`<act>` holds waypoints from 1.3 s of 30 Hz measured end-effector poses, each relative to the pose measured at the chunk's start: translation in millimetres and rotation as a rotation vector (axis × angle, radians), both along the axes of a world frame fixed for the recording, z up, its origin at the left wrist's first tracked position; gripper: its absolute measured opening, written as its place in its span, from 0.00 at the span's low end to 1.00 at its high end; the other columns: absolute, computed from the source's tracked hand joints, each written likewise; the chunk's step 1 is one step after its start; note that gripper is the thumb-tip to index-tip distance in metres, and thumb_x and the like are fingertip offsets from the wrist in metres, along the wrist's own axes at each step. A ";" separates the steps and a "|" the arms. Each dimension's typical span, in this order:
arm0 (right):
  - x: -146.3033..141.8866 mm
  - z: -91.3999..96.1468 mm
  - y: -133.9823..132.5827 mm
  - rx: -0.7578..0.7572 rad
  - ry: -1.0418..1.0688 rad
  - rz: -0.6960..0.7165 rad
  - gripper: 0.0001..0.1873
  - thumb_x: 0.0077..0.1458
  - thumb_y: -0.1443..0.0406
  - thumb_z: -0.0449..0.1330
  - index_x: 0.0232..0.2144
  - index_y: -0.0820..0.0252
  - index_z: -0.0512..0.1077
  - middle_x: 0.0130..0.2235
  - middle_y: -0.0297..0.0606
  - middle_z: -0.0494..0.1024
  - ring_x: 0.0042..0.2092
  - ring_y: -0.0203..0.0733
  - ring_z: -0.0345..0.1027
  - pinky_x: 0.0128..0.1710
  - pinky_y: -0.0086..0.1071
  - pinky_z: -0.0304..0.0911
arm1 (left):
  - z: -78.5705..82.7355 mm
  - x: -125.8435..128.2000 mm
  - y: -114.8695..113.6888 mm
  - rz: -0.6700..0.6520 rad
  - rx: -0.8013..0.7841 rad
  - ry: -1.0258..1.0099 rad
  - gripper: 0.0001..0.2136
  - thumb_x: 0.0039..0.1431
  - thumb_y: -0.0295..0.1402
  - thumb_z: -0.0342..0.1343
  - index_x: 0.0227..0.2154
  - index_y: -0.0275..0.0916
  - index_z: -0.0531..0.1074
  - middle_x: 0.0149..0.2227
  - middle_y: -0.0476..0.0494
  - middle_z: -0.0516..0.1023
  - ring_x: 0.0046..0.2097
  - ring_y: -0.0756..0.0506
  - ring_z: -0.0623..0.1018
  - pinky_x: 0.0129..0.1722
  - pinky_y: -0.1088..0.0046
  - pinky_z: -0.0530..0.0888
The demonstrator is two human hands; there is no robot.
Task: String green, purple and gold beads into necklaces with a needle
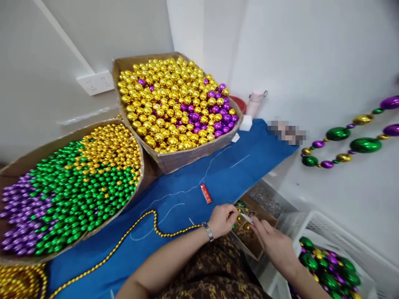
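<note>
My left hand (222, 220), with a watch on its wrist, is closed in a pinch at the edge of the blue cloth (187, 182), holding small beads I cannot make out clearly. My right hand (269, 238) is closed on a thin white strip or needle (246, 217) that points toward the left fingers. Both hands are over a small cardboard box (249, 236) of mixed small beads. A strand of small gold beads (149, 230) runs across the cloth toward my left wrist. A thin white thread (187, 191) lies loose on the cloth.
A cardboard tray of large gold and purple balls (174, 104) stands at the back. Another tray of green, gold and purple beads (68, 187) sits at the left. A red lighter (206, 193) lies on the cloth. A white basket (327, 232) holds finished strands; a big bead garland (349, 137) hangs on the wall.
</note>
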State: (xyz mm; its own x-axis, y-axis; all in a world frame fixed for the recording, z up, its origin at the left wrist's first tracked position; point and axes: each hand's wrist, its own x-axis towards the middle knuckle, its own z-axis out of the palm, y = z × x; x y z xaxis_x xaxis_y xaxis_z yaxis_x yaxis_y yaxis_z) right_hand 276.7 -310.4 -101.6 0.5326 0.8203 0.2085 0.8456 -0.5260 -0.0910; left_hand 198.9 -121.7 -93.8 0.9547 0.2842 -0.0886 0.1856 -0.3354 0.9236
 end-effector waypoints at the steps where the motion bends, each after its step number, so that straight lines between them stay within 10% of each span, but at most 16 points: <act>1: 0.2 -1.4 -5.9 0.036 0.079 -0.046 0.23 0.64 0.56 0.41 0.42 0.57 0.73 0.24 0.38 0.73 0.21 0.38 0.67 0.18 0.28 0.51 | -1.7 3.2 -2.8 -0.001 -0.033 0.014 0.07 0.52 0.29 0.50 0.23 0.37 0.72 0.24 0.49 0.72 0.27 0.50 0.67 0.29 0.75 0.62; 11: -3.6 26.6 55.6 0.378 0.726 0.019 0.18 0.59 0.54 0.51 0.44 0.59 0.68 0.34 0.36 0.76 0.31 0.38 0.70 0.32 0.28 0.66 | 19.4 -23.3 18.8 0.140 -0.528 0.090 0.15 0.51 0.44 0.56 0.27 0.34 0.69 0.21 0.52 0.67 0.20 0.57 0.57 0.20 0.79 0.55; 17: -13.9 35.0 109.3 0.416 0.771 0.144 0.15 0.58 0.56 0.52 0.27 0.59 0.69 0.26 0.34 0.69 0.28 0.36 0.63 0.29 0.28 0.60 | 38.0 -44.8 41.0 0.254 -0.669 0.038 0.20 0.46 0.48 0.60 0.26 0.33 0.69 0.23 0.50 0.71 0.18 0.58 0.59 0.18 0.80 0.55; 22: -15.6 43.9 143.5 0.445 0.810 0.218 0.13 0.60 0.57 0.50 0.31 0.58 0.68 0.30 0.36 0.71 0.32 0.37 0.64 0.32 0.28 0.59 | 45.7 -66.1 67.8 0.291 -0.844 0.019 0.23 0.51 0.50 0.54 0.38 0.33 0.69 0.26 0.44 0.76 0.19 0.55 0.68 0.20 0.79 0.63; 39: -60.5 38.7 210.6 0.528 1.179 0.247 0.18 0.59 0.49 0.48 0.34 0.57 0.63 0.36 0.42 0.76 0.34 0.40 0.70 0.31 0.30 0.67 | 44.7 -128.4 106.9 0.431 -0.713 0.043 0.20 0.44 0.44 0.63 0.33 0.32 0.69 0.28 0.40 0.79 0.25 0.51 0.75 0.29 0.75 0.70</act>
